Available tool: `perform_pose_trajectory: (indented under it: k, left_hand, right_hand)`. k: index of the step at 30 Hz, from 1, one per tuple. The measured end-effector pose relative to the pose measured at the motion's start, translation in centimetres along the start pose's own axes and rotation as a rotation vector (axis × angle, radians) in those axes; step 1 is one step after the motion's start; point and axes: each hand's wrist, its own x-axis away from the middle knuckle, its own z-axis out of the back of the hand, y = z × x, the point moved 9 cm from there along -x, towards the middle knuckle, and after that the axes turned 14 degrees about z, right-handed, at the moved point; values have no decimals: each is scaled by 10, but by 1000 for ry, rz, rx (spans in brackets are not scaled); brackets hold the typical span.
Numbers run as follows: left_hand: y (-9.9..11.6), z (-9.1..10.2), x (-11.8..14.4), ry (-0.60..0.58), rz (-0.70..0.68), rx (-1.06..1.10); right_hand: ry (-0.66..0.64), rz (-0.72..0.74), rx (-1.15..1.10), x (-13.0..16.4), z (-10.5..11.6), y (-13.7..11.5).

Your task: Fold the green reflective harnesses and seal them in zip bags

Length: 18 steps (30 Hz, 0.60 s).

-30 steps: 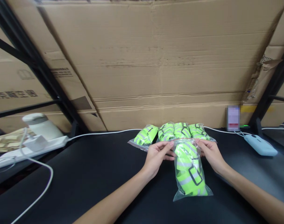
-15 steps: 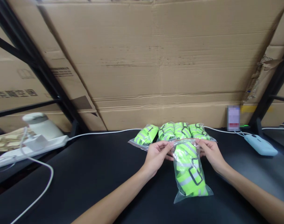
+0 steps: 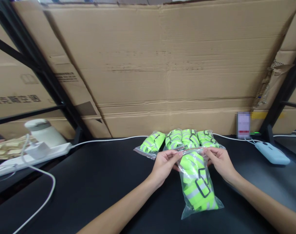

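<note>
A clear zip bag [image 3: 198, 185] hangs between my hands, with a folded neon-yellow reflective strap or vest and a black buckle inside. My left hand [image 3: 164, 164] pinches the left end of its red-lined zip edge. At the right end of that edge, my right hand [image 3: 219, 161] pinches the plastic between thumb and fingers. Just behind, against the cardboard, several similar bags lie in a row; the leftmost bag [image 3: 151, 143] sits slightly apart and the rightmost bag [image 3: 207, 139] is partly covered by my right hand.
A white power strip [image 3: 57, 150] with a plugged-in charger and a pale bottle [image 3: 47, 133] stand at the left. A blurred phone [image 3: 243, 125] leans at the back right by a light-blue power bank [image 3: 272, 152]. White cable [image 3: 52, 188] crosses the black table [image 3: 101, 175].
The held bag sits slightly lower in the picture, and its bottom has swung a little toward me. Both hands keep their pinch on the zip edge.
</note>
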Motion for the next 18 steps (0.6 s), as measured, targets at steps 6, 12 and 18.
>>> perform_pose_trajectory:
  k: [6,12,18]
  left_hand:
    - [-3,-3,1,-36,19,13]
    - [-16,-10,0,-95,73,-35]
    - [-6,-15,3,-132,-28,-110]
  right_hand:
    - [-65,-100,-92,6,-12,9]
    - [-97,-126,-89,11,-15,15]
    - [-80,-126,-127,12,-13,17]
